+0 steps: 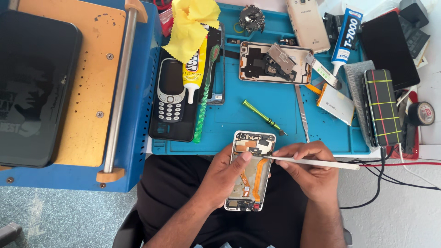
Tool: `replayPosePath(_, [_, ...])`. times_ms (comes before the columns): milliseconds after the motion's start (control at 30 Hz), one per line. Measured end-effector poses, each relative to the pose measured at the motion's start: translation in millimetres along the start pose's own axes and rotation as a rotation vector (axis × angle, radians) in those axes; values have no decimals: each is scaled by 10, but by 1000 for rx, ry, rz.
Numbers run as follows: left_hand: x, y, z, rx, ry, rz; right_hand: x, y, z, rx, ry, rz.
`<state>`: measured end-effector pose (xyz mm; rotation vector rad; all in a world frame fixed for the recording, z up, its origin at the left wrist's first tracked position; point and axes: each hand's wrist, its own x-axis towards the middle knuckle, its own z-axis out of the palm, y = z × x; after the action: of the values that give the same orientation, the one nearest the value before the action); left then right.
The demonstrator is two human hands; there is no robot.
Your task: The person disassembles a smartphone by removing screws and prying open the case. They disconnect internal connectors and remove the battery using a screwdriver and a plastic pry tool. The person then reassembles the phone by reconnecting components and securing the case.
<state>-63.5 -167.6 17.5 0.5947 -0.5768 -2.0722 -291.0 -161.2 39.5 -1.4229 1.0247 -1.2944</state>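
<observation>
You've got the opened phone (251, 172) gripped in your left hand (223, 177) at 6 o'clock, right hand (308, 171) pinching tweezers (312, 161) into its top board, so I'd reckon steady, gentle lifting comes next.

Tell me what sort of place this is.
Likely a phone repair bench: the left hand holds an opened phone, the right hand works tweezers into it, above a blue repair mat with a green screwdriver.

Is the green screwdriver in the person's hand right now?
No, the green screwdriver lies on the blue mat; the right hand holds tweezers.
</observation>
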Motion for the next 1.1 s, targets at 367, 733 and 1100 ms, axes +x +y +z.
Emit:
replayPosePath(367, [-16, -149, -146, -214, -8, -42, -24, -17, -70, 9, -130, -11])
replayPosePath(733, [-15, -135, -152, -158, -16, -39, 9, 10, -55, 44, -72, -36])
replayPosePath(1100, [8, 3, -41, 110, 21, -46, 84, -29, -54, 387, -8, -79])
